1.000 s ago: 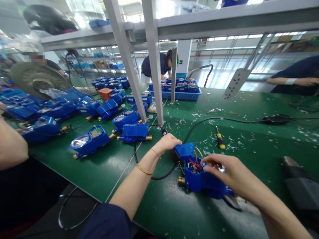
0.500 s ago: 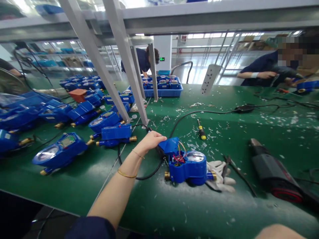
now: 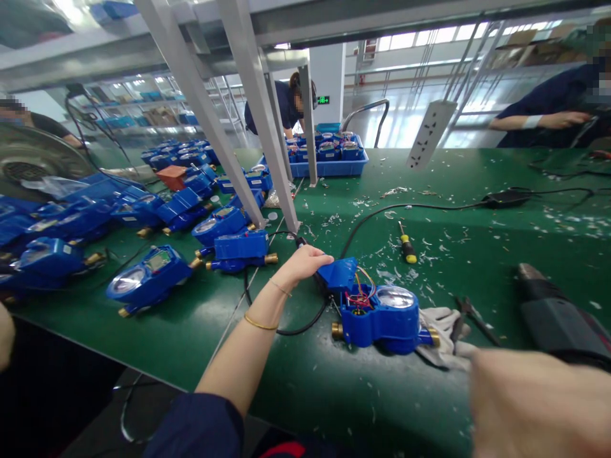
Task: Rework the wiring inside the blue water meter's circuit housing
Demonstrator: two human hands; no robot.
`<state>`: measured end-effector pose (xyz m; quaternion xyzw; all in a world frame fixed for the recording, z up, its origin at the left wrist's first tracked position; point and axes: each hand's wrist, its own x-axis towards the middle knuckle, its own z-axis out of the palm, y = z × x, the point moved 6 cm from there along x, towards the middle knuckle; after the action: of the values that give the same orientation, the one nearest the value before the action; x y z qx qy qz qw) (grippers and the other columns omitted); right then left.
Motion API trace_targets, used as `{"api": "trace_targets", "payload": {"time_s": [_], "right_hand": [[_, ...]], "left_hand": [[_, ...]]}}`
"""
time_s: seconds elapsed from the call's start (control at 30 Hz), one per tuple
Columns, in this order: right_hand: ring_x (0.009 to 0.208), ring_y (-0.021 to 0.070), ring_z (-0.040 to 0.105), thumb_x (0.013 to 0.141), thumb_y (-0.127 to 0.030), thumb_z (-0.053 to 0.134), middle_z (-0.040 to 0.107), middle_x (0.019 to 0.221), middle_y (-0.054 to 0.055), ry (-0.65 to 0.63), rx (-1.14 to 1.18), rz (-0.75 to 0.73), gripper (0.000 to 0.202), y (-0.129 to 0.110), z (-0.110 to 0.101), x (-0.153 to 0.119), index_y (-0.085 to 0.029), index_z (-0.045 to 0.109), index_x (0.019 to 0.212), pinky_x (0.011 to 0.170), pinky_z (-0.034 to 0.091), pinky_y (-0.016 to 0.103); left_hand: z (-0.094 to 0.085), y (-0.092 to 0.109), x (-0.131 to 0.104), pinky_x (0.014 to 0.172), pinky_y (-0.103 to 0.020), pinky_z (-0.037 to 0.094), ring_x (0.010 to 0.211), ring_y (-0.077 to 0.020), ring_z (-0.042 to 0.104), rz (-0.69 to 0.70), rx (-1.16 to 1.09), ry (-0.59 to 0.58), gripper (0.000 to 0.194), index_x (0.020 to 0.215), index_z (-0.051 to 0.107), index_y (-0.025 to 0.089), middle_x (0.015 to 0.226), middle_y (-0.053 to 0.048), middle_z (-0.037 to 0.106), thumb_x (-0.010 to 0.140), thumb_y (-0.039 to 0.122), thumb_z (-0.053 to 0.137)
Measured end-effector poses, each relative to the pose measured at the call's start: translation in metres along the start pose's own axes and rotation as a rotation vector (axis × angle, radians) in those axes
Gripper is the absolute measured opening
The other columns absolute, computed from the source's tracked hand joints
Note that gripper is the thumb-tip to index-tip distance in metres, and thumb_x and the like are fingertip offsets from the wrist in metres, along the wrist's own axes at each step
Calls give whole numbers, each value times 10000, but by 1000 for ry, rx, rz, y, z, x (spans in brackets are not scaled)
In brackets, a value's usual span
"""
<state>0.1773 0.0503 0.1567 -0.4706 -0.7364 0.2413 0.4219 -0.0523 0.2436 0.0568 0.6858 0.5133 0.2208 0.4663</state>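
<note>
Nearest, bottom right: right hand [image 3: 529, 401], big and blurred, close to the lens w/ nothing visibly in it; can't tell if it's spread or curled. Just beyond it lie a white glove [image 3: 446, 337], pliers [image 3: 470, 315] partly on the glove, and a dark heat gun [image 3: 558, 318] at the right edge.

Center: the open blue water meter [image 3: 382, 318] sits on the green bench [image 3: 334, 394], brass ends left and right, dial glass up. Its hinged cover [image 3: 340, 273] is flipped back to the left, red/yellow/orange wires [image 3: 360, 294] exposed in the compartment. Left hand [image 3: 305, 262] rests palm-down, fingers loosely together, on a dark device at the cover's left, a black cable [image 3: 291, 327] looping from under it.

Progress, judged: cover off and wiring bare, so the unit looks mid-job; wires aren't tucked, cover isn't shut, no tool on it.

Farther: 1 yellow-handled screwdriver [image 3: 407, 247] among white scraps. To the left, closed meters [image 3: 147, 280] in rows: about 4 clear near ones, more behind, too crowded to count. Far center: 1 blue tray [image 3: 329, 166] of meters, count unclear. 1 hanging power strip [image 3: 432, 133]. 3 other people at the far benches.
</note>
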Motion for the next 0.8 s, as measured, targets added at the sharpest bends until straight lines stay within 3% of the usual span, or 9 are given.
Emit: {"api": "trace_targets", "payload": {"time_s": [0.07,0.13,0.2,0.27,0.47,0.6,0.8], "right_hand": [[629,172,597,920,-487,521,633,668,50,34,-44,83,325,22,-1,24,-258,680,754,534,433,290],[702,185,623,904,-524,505,686,758,59,49,-124,271,380,60,1,47,-210,682,782,635,466,300],[783,213,653,875,-548,502,716,845,71,-132,-79,374,423,92,20,63,-181,712,895,697,482,318],[811,216,657,876,-572,486,721,876,73,-276,-15,396,471,105,38,69,-167,723,925,715,478,316],[895,187,623,873,-480,550,706,943,45,-440,68,297,341,84,68,68,-184,720,897,828,430,308],[826,165,596,872,-440,546,675,849,34,-449,90,272,305,79,75,68,-174,667,785,796,424,298],[746,155,557,877,-436,541,670,842,30,-404,-11,316,296,79,82,68,-181,679,937,687,405,278]], "left_hand": [[0,2,0,523,-255,210,520,-87,256,24,6,-14,485,481,347,206,513,60,286,685,563,603],[0,6,-1,528,-252,207,535,-90,258,55,13,-30,500,500,341,206,535,59,280,700,587,595],[-1,10,-3,535,-251,203,549,-93,259,88,21,-40,513,521,336,206,556,59,272,719,610,584],[-2,13,-4,547,-253,197,564,-95,256,121,32,-34,517,542,333,205,579,59,261,744,616,574],[-3,15,-9,586,-256,187,618,-102,256,200,66,42,476,603,350,194,637,59,261,835,566,536],[-4,6,-11,597,-253,200,632,-105,273,208,78,106,472,615,362,190,634,63,284,857,555,539],[1,-13,-14,606,-240,248,635,-103,311,184,25,184,450,626,407,186,629,67,307,853,542,560]]}}
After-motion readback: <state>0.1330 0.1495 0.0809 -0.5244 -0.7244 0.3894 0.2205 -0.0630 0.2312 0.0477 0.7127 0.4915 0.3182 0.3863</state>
